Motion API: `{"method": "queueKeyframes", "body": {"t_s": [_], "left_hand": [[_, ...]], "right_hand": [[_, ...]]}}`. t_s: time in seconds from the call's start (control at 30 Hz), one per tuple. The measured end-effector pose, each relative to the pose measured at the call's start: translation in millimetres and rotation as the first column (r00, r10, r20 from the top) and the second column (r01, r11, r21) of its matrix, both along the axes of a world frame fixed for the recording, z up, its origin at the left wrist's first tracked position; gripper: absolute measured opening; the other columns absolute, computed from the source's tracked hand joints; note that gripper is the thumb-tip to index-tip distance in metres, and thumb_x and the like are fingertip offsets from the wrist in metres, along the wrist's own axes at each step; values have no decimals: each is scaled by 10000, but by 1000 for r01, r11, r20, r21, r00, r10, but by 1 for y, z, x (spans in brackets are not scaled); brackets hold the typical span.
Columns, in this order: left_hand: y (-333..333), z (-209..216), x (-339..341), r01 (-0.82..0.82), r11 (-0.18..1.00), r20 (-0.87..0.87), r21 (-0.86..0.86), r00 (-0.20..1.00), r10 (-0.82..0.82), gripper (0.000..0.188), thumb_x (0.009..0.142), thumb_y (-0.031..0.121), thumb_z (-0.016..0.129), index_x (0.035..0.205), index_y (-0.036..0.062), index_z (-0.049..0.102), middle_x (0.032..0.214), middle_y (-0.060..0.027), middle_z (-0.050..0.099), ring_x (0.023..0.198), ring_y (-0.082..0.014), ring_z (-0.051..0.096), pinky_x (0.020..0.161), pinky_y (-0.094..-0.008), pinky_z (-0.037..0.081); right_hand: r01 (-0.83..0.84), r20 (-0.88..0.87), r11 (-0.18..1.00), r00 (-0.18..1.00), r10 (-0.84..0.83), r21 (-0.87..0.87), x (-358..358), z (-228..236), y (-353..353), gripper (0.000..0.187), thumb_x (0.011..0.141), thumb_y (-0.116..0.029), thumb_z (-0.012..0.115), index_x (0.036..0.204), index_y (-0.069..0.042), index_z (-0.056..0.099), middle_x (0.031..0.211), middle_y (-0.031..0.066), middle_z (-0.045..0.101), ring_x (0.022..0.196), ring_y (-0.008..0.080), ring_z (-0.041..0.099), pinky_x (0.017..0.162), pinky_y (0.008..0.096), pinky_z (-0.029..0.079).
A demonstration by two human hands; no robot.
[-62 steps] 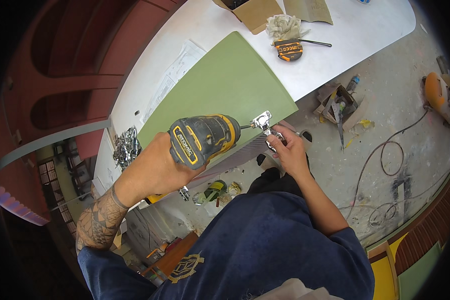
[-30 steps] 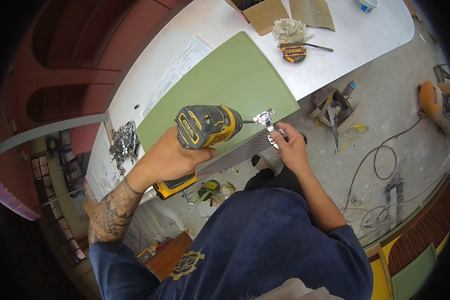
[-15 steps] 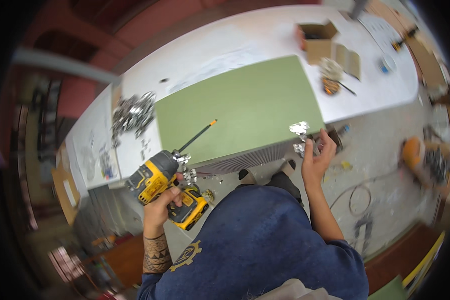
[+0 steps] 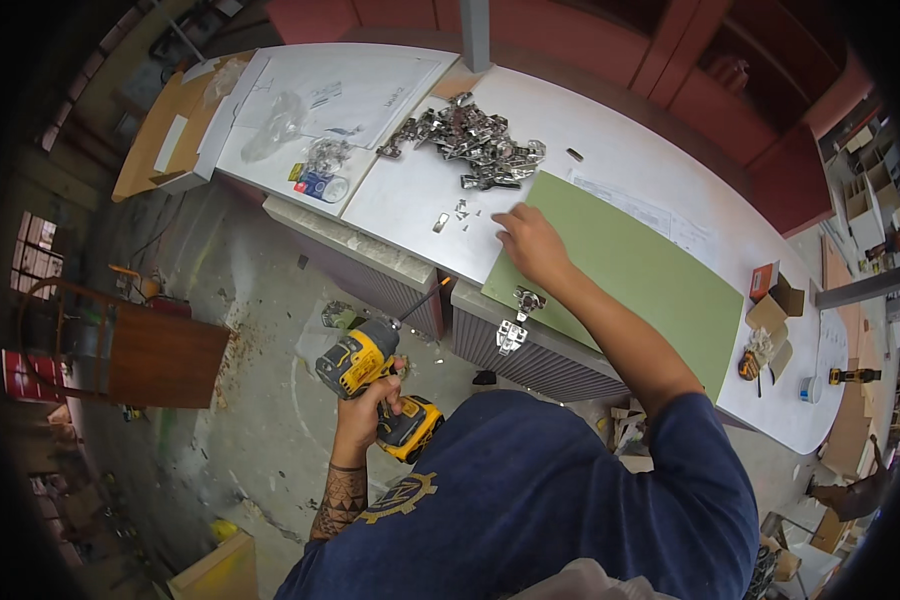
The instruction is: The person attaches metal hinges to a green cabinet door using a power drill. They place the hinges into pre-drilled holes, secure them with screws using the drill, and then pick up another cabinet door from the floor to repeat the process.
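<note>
Grips a yellow-and-black cordless driver (image 4: 358, 357) in the left hand (image 4: 375, 402), clenched around the handle, low in front of the body and off the near side of the white worktop (image 4: 395, 205). Points its long dark bit (image 4: 422, 302), orange at the tip, up and to the right, toward the worktop's edge.

Reaches forward with the right hand (image 4: 533, 245), released, with nothing visible in its grasp. Spreads thumb and fingers past the left edge of a flat green panel (image 4: 620, 275), just beside a few small loose screws (image 4: 461, 210) and near a small metal plate (image 4: 440, 223). Contact between fingertips and worktop: impossible to tell.

On the panel's near edge, toward its left corner, one shiny metal hinge (image 4: 513, 334), sticking out past the edge and clear of both hands. Beyond the right hand, on the worktop, a large heap of similar hinges (image 4: 480, 148). Farther left, a clear plastic bag (image 4: 274, 128) on a paper sheet (image 4: 375, 75). At the far right, an open cardboard box (image 4: 770, 312) and an orange-and-black tape measure (image 4: 748, 366).
</note>
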State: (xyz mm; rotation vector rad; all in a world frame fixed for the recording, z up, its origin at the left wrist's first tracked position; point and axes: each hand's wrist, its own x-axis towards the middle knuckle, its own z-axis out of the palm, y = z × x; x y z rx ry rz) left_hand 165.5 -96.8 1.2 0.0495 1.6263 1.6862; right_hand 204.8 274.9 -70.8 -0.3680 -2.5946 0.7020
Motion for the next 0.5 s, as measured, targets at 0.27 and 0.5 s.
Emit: {"method": "queueKeyframes", "body": {"t_s": [0.27, 0.5], "left_hand": [[-36, -36, 4, -169, 986, 5, 9, 986, 169, 301, 904, 36, 665, 1190, -59, 653, 747, -41, 593, 589, -146, 572, 572, -282, 504], [-29, -45, -1, -77, 995, 133, 64, 989, 68, 335, 915, 55, 653, 1227, -65, 621, 738, -49, 586, 593, -149, 576, 571, -284, 504]], "right_hand": [[-30, 347, 974, 937, -50, 223, -87, -55, 25, 142, 907, -136, 666, 994, -73, 759, 1106, 121, 683, 1074, 314, 659, 899, 481, 563], [87, 262, 975, 955, -140, 205, -75, -70, 27, 156, 891, -104, 613, 961, -7, 713, 1128, 185, 665, 1105, 359, 649, 933, 479, 547]]}}
